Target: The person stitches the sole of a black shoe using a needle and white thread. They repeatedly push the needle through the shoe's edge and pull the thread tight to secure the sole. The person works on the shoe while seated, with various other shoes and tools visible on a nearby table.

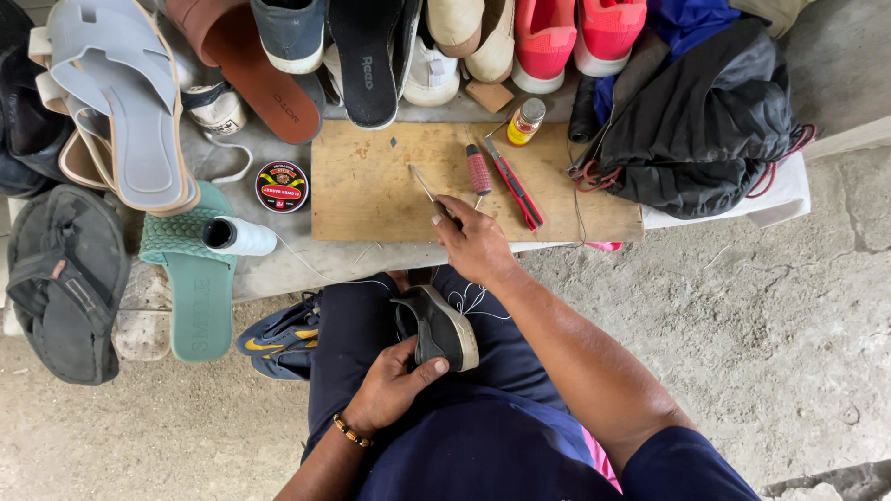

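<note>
Black with a thick pale sole, the shoe [436, 327] rests on the person's lap, left hand [394, 385] fingers clasped round it. Right hand [473, 243] fingers pinch a thin awl [425, 186] over the wooden board [371, 195] on the bench [288, 269].
</note>
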